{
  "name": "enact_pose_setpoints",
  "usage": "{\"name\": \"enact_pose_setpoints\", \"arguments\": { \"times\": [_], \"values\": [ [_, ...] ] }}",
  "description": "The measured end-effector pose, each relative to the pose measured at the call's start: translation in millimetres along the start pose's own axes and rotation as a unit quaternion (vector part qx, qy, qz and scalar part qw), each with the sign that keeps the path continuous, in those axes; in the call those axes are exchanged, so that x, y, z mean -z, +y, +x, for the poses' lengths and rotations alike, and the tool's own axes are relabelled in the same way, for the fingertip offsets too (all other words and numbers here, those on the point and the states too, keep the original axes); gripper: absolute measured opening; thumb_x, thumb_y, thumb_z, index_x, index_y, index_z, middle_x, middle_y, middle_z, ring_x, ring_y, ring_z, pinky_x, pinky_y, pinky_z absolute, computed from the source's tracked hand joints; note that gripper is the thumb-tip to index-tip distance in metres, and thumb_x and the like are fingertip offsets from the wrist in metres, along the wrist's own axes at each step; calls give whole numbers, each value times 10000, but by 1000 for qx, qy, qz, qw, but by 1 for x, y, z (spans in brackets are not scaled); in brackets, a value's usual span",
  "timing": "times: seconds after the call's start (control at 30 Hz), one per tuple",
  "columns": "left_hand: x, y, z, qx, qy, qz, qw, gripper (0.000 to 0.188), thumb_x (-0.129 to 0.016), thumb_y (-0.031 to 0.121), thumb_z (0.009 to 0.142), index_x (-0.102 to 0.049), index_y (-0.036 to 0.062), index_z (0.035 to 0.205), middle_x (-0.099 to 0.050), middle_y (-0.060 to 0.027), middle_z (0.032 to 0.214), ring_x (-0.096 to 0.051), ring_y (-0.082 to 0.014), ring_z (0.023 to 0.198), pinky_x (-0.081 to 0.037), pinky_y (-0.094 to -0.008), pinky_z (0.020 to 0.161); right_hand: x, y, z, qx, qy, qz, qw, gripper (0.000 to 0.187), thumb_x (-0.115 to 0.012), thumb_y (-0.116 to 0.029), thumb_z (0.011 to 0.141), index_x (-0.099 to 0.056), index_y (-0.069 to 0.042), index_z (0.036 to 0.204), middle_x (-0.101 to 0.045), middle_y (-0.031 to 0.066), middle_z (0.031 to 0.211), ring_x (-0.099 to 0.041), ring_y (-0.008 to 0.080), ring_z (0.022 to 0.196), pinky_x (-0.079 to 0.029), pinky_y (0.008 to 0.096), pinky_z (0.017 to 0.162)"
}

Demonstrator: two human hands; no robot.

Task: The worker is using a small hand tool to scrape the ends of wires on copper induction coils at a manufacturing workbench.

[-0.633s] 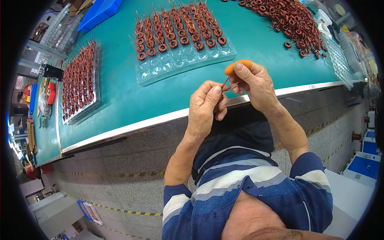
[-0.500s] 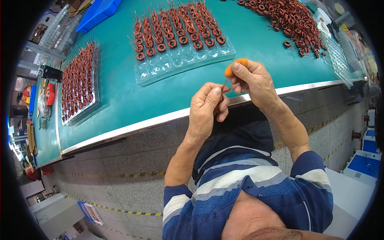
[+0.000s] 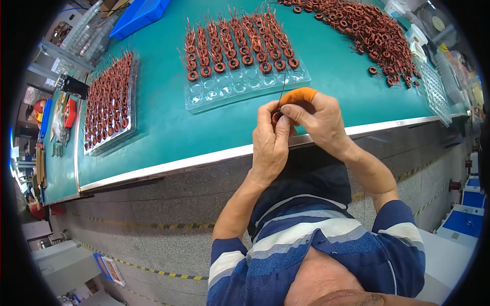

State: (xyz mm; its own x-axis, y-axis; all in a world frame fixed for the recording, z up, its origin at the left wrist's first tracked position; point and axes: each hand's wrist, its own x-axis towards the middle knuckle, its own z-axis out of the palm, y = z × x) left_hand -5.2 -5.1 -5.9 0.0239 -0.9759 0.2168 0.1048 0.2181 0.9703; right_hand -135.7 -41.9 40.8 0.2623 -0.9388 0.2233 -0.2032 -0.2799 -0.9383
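Note:
Close above the table's front edge, my left hand [image 3: 269, 143] pinches a small ring-shaped copper wire coil [image 3: 276, 118] between thumb and fingers. The coil's long wire leads point up and away from me. My right hand [image 3: 324, 120] presses in at the coil's right side, its thumb and curled index finger closed at the base of the leads. An orange finger cover [image 3: 302, 95] sits on that index finger. The fingers partly hide the coil. Just beyond my hands lies a clear plastic tray [image 3: 206, 107] with rows of similar coils and bare cups in its near row.
Another filled clear tray [image 3: 111, 138] stands to the left on the green table [image 3: 163, 122]. At the far right is a heap of loose coils [image 3: 377, 46], beside stacked clear trays [image 3: 434, 89]. A blue bin [image 3: 138, 18] stands far left. The metal-trimmed edge runs before me.
Both hands have turned and drawn closer together around the coil, and its leads now stand up beyond my fingers. The view has shifted slightly, so the table things appear further right.

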Motion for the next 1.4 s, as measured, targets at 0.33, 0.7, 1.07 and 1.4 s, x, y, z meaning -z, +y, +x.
{"name": "enact_pose_setpoints", "arguments": {
  "times": [0.33,0.7,1.07,1.4],
  "values": [
    [20,-14,5,-49,76,145,985,234,-565,102,936,-513,-13,1134,-572,-97,900,-570,-163,747,-481,-285,669,-8,17,114,87,-48,-147,984,223,-633,-182,886,-663,21,973,-665,76,736,-597,113,613,-486,261,565],
    [22,-16,6,-38,60,129,989,179,-574,100,927,-557,-16,1062,-583,-95,879,-583,-166,754,-489,-286,662,-3,31,136,130,-56,-309,941,317,-612,-166,882,-589,5,1147,-663,147,771,-644,212,655,-506,328,616],
    [22,-11,3,3,40,93,995,164,-552,87,948,-562,-15,1076,-598,-50,862,-583,-101,740,-483,-236,676,235,88,66,1,56,-622,781,286,-591,-241,888,-579,-34,1085,-601,173,978,-604,350,936,-486,449,811],
    [14,-8,2,42,32,74,996,197,-543,105,957,-541,-14,1114,-598,-55,877,-571,-96,742,-476,-236,676,183,86,39,131,37,-469,873,372,-679,-202,849,-578,1,1144,-617,174,992,-619,305,900,-505,371,792]
  ]
}}
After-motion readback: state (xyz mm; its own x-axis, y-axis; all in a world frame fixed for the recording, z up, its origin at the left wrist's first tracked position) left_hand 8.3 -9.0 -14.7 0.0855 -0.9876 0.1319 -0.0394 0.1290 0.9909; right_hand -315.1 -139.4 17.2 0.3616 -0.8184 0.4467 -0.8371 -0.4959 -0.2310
